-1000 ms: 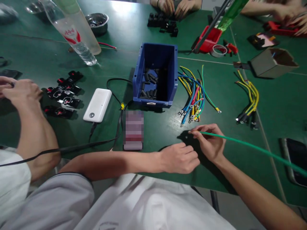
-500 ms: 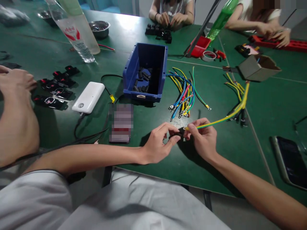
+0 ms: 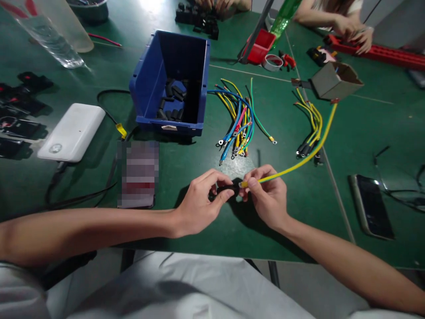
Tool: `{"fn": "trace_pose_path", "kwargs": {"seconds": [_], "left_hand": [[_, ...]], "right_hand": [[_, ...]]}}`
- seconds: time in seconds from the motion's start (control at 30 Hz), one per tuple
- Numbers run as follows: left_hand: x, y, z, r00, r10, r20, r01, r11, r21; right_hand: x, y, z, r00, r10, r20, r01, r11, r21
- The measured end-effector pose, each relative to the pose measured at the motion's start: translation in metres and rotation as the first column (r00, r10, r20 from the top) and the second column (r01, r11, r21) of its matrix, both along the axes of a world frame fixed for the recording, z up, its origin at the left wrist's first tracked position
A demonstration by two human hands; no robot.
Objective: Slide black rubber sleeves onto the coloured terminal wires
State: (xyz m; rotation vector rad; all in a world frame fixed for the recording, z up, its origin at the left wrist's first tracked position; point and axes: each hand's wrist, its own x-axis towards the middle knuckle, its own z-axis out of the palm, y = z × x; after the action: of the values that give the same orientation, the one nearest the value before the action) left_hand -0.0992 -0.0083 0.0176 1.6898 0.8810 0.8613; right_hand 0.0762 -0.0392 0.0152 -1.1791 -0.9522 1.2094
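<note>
My left hand (image 3: 195,204) pinches a small black piece (image 3: 228,189) between thumb and fingers. Its exact shape is partly hidden by the fingertips. With thumb and fingers closed, my right hand (image 3: 272,197) grips a yellow-green wire (image 3: 294,165) close to its ring terminal (image 3: 242,184). That terminal meets the right end of the black piece; whether it is inside cannot be made out. The wire curves up to the right, toward a small cardboard box (image 3: 335,84). Beyond my hands lies a bundle of coloured wires (image 3: 245,119) with ring terminals.
A blue bin (image 3: 203,104) holds several black pieces. Yellow wires with black ends (image 3: 315,124) lie at right. Around them are a white power bank (image 3: 75,133), two phones (image 3: 372,206), glasses (image 3: 398,191), bottles (image 3: 63,48) and a red container (image 3: 260,46). Co-workers' hands (image 3: 357,33) are across the table.
The view has shifted, so table items appear further left and higher. My hands still hold the black piece and the wire, with the terminal at the piece's end.
</note>
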Motion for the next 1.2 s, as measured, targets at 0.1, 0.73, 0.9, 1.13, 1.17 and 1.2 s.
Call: {"fn": "trace_pose_path", "kwargs": {"seconds": [0.1, 0.73, 0.9, 1.13, 1.17, 1.2], "left_hand": [[0.0011, 0.0003, -0.0011, 1.000, -0.008, -0.022, 0.008, 1.000, -0.014], [0.0020, 0.0000, -0.0062, 1.000, 0.027, -0.010, -0.027, 0.999, 0.017], [0.0023, 0.0007, -0.0075, 1.000, 0.025, -0.011, -0.025, 1.000, -0.007], [0.0018, 0.0014, -0.0089, 1.000, 0.025, 0.013, -0.025, 0.999, -0.022], [0.0016, 0.0014, -0.0089, 1.000, 0.020, 0.016, -0.019, 1.000, -0.024], [0.0014, 0.0013, -0.0087, 1.000, 0.014, 0.019, -0.013, 1.000, -0.026]], "right_hand": [[-0.0002, -0.0006, 0.0004, 1.000, 0.012, -0.019, -0.012, 1.000, 0.023], [0.0014, 0.0032, 0.0004, 0.998, 0.061, 0.005, -0.061, 0.997, -0.042], [0.0020, 0.0061, 0.0009, 0.999, 0.029, 0.023, -0.028, 0.999, -0.038], [0.0009, 0.0069, 0.0015, 1.000, 0.015, 0.008, -0.015, 1.000, 0.005], [0.0009, 0.0067, 0.0015, 1.000, 0.016, 0.010, -0.016, 1.000, 0.003], [0.0009, 0.0064, 0.0013, 1.000, 0.022, 0.014, -0.022, 1.000, 0.001]]}}
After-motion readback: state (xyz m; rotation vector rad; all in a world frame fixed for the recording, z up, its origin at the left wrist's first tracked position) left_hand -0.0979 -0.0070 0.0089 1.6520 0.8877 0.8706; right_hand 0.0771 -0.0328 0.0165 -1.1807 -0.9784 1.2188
